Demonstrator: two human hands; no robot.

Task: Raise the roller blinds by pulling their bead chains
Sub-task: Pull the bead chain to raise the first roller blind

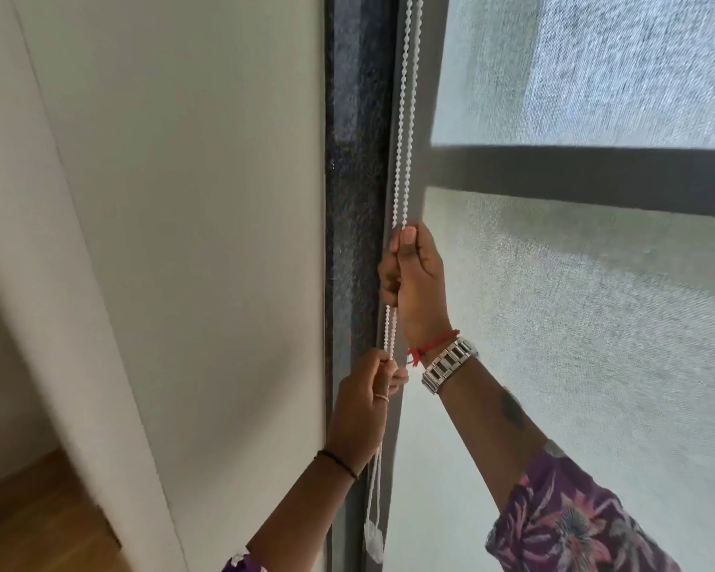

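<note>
Lowest and nearest, the left hand [362, 410] is pinched on the white bead chain [403, 130] just under the right wrist. Above it the chain is gripped by the right hand [411, 282] — fingers curled round both strands. The chain is hung along the dark window frame [358, 167], beside the lowered roller blind [595, 303].

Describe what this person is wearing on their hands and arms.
The right hand has a red thread and a silver metal-link watch at the wrist, a dark forearm mark, and a purple floral sleeve. The left hand wears a thin ring and a thin dark wrist band.
</note>
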